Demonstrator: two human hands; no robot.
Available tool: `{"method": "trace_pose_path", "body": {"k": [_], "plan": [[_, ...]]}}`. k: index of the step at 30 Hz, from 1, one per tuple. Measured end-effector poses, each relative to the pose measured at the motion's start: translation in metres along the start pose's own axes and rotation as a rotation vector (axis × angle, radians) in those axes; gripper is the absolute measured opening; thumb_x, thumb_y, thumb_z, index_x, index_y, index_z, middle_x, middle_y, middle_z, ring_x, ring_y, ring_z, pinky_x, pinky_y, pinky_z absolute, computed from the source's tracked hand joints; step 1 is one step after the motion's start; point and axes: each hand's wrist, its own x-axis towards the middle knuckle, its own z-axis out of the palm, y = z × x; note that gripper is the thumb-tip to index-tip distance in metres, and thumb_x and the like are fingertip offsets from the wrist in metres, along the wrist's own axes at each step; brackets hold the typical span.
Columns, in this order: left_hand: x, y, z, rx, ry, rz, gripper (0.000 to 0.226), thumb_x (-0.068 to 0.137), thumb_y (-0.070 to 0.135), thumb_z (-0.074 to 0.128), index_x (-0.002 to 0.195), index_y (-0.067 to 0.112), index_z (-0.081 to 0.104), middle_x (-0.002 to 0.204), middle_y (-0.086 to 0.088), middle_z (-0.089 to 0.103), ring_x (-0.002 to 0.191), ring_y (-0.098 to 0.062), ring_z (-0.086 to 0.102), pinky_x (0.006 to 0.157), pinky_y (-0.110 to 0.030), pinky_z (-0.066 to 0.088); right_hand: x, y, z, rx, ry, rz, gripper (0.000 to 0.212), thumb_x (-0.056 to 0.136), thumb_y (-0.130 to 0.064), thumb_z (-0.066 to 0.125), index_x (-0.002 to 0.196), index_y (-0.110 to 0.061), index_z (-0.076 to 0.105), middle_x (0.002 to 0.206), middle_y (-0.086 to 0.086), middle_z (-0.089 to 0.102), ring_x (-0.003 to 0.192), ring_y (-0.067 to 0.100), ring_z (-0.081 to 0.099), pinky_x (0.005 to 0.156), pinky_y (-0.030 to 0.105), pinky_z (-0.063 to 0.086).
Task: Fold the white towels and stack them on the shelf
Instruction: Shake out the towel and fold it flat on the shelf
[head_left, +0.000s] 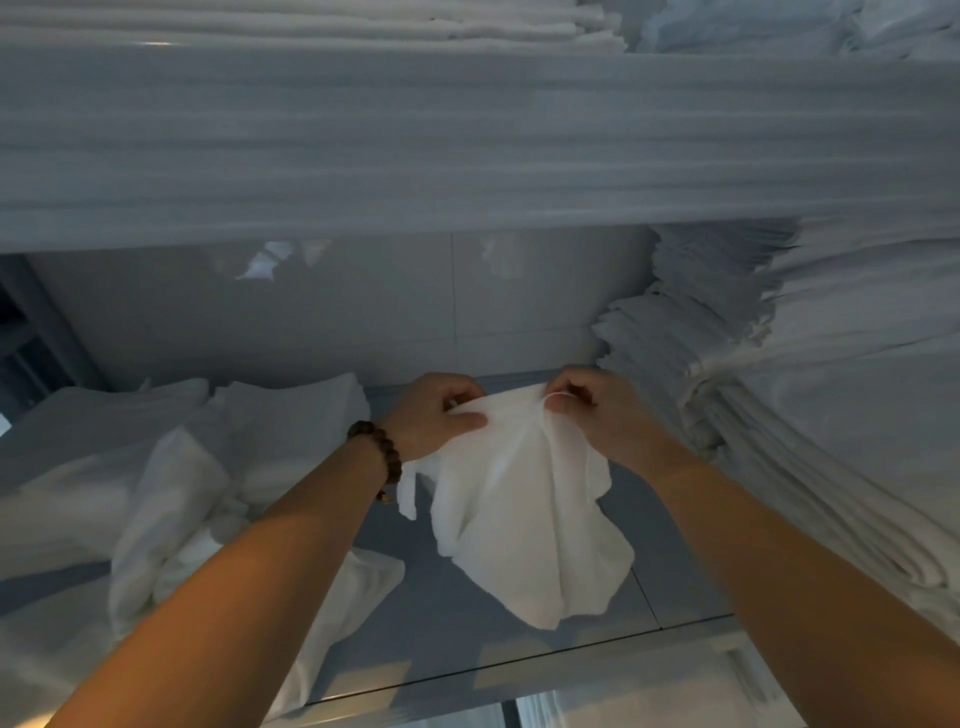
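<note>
A small white towel (524, 519) hangs crumpled in the air above the grey shelf surface (457, 623). My left hand (436, 415), with a brown bead bracelet on its wrist, pinches the towel's upper edge on the left. My right hand (597, 410) pinches the same edge on the right, a thin hem loop showing between its fingers. The two hands are close together at the middle of the view. A tall stack of folded white towels (810, 395) stands to the right of my hands.
A loose heap of unfolded white towels (182, 483) lies on the left of the shelf surface. Overhead runs a wide shelf board (467, 145) with folded towels (363, 26) on top. A glossy grey back wall (337, 312) closes the compartment behind.
</note>
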Motion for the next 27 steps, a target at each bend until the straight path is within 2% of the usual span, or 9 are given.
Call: {"method": "trace_pose_path", "body": {"k": [2,4,7,10,13,16,19,23,27], "plan": [[-0.006,-0.01,-0.009,0.044,0.031,-0.045,0.015,0.085,0.012,0.065,0.081,0.027,0.065,0.082,0.014,0.063,0.068,0.012,0.056,0.062,-0.004,0.04,0.0,0.013,-0.009,-0.04,0.064,0.051,0.018,0.085,-0.009,0.063,0.073,-0.022,0.062,0.064,-0.015,0.057,0.062,-0.013,0.053,0.059,0.003,0.036],[-0.011,-0.022,-0.017,0.056,0.053,-0.098,0.02,0.088,0.012,0.062,0.08,0.031,0.064,0.082,0.021,0.062,0.069,0.012,0.056,0.06,-0.004,0.038,0.001,0.026,-0.014,-0.12,0.099,0.112,0.016,0.086,-0.016,0.063,0.073,-0.026,0.062,0.066,-0.01,0.06,0.063,-0.004,0.054,0.061,0.008,0.038],[-0.02,-0.041,-0.023,0.066,0.059,-0.163,0.016,0.089,0.013,0.061,0.086,0.029,0.065,0.082,0.022,0.062,0.073,0.01,0.056,0.061,-0.006,0.039,0.002,0.04,-0.016,-0.118,0.165,0.223,0.006,0.085,-0.013,0.063,0.08,-0.012,0.067,0.076,0.008,0.064,0.071,0.015,0.055,0.065,0.022,0.04],[-0.027,-0.056,-0.021,0.015,0.077,-0.243,0.014,0.089,0.017,0.062,0.075,0.022,0.064,0.071,0.012,0.062,0.067,-0.002,0.06,0.058,-0.01,0.045,-0.001,0.046,-0.016,-0.096,0.227,0.309,0.006,0.086,-0.009,0.062,0.083,-0.004,0.065,0.076,0.008,0.06,0.074,0.018,0.052,0.057,0.019,0.034],[-0.03,-0.057,-0.015,-0.236,0.145,-0.314,0.014,0.088,0.015,0.064,0.073,0.015,0.065,0.072,-0.001,0.066,0.071,-0.016,0.067,0.063,-0.029,0.058,-0.004,0.051,-0.016,-0.128,0.231,0.407,0.01,0.088,-0.011,0.061,0.09,-0.003,0.066,0.091,0.011,0.063,0.083,0.019,0.055,0.063,0.021,0.034],[-0.027,-0.049,-0.008,-0.353,0.242,-0.321,0.008,0.088,0.017,0.063,0.082,0.019,0.069,0.084,-0.005,0.071,0.077,-0.018,0.069,0.064,-0.031,0.059,-0.007,0.047,-0.022,-0.215,0.221,0.403,0.012,0.089,-0.011,0.059,0.091,-0.002,0.066,0.094,0.014,0.065,0.089,0.026,0.059,0.071,0.024,0.037],[-0.019,-0.036,0.002,-0.384,0.319,-0.337,0.006,0.089,0.015,0.062,0.088,0.013,0.068,0.083,-0.008,0.069,0.076,-0.019,0.068,0.058,-0.027,0.058,-0.006,0.033,-0.027,-0.266,0.163,0.429,0.012,0.09,-0.017,0.059,0.091,-0.007,0.065,0.085,0.006,0.062,0.08,0.019,0.056,0.07,0.022,0.04],[-0.011,-0.007,0.029,-0.349,0.292,-0.202,0.019,0.09,0.007,0.058,0.097,0.024,0.064,0.065,-0.004,0.054,0.057,-0.007,0.059,0.05,-0.022,0.053,-0.004,0.002,-0.014,0.223,0.19,0.521,0.005,0.086,-0.003,0.062,0.087,-0.007,0.059,0.065,0.004,0.053,0.054,0.012,0.048,0.039,0.01,0.038],[-0.011,0.017,0.057,-0.312,0.186,-0.088,0.037,0.089,-0.002,0.051,0.079,0.028,0.069,0.076,0.004,0.067,0.059,-0.002,0.06,0.056,-0.018,0.052,-0.006,-0.016,-0.003,0.663,0.009,0.625,0.018,0.092,0.006,0.048,0.092,-0.005,0.062,0.078,0.012,0.06,0.065,0.019,0.058,0.05,0.019,0.054]]}}
